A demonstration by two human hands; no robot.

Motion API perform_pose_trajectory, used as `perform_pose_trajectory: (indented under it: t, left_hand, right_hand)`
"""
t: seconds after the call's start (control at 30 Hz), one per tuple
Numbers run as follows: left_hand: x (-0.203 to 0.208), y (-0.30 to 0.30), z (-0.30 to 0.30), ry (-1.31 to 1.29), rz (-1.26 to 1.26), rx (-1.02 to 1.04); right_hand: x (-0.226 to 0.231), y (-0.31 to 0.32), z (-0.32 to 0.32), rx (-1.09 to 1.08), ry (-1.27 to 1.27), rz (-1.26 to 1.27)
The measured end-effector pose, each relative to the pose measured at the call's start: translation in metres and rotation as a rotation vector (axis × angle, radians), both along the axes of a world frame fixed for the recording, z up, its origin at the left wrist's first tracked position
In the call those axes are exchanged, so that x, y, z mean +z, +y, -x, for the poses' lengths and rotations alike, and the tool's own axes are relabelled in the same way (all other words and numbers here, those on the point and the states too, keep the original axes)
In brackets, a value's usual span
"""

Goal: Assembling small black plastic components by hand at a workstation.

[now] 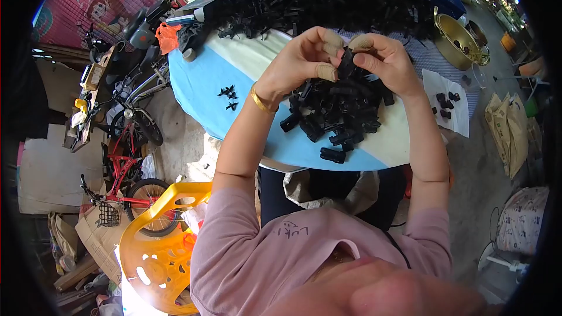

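Note:
Over the round table (pixel 205 93), my two hands meet above a heap of black plastic pieces (pixel 328 111). My right hand (pixel 389 64) pinches one small black plastic piece (pixel 347 65) between thumb and fingers. Close against its left side, my left hand (pixel 307 61) has its fingers curled toward the same piece; what they grip, if anything, is hidden. Tan coverings wrap several fingertips. A gold bracelet (pixel 262 100) circles my left wrist. One loose black piece (pixel 333 155) lies by the table's near edge.
A large mound of black parts (pixel 328 0) covers the far side. Tiny black bits (pixel 228 96) lie at left. On the right sit a brass-coloured pot (pixel 453 47) and a white cloth (pixel 439 85) with dark pieces. A yellow chair (pixel 132 246) and red bicycle (pixel 120 169) stand left.

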State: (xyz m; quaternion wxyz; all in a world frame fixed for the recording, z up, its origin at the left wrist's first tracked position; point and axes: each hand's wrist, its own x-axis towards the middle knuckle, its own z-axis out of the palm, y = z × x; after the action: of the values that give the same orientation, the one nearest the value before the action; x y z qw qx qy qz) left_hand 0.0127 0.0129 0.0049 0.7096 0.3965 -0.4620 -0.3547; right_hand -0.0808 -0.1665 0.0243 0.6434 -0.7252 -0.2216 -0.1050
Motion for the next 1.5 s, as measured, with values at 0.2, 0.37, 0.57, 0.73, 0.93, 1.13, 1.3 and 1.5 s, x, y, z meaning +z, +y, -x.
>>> perform_pose_trajectory:
  t: [0.2,0.37,0.57,0.73,0.93,1.13,1.3,1.5]
  left_hand:
    - [0.0,-0.003,0.011,0.107,-0.161,0.014]
    - [-0.001,-0.009,0.015,0.047,-0.059,0.336]
    - [-0.003,-0.014,0.02,-0.162,0.033,0.627]
    - [-0.006,-0.015,0.026,-0.225,0.065,0.663]
    - [-0.018,-0.014,0.023,-0.549,0.081,0.84]
    - [-0.007,-0.019,0.033,-0.638,-0.036,0.912]
    - [-0.006,-0.016,0.028,-0.654,-0.239,0.62]
    - [-0.005,-0.011,0.021,-0.593,-0.258,0.393]
  right_hand:
    - [-0.009,-0.002,-0.004,0.056,-0.041,0.071]
    - [-0.01,0.001,-0.003,-0.201,-0.069,0.062]
    - [-0.009,0.015,-0.001,-0.373,-0.202,0.311]
    - [-0.007,0.016,0.001,-0.411,-0.28,0.347]
    - [-0.008,0.017,0.003,-0.399,-0.049,0.31]
    - [-0.009,-0.016,-0.005,-0.442,-0.018,0.294]
    - [-0.022,-0.093,-0.021,-1.069,0.227,0.874]
    - [-0.051,-0.119,-0.034,-1.014,0.505,1.25]
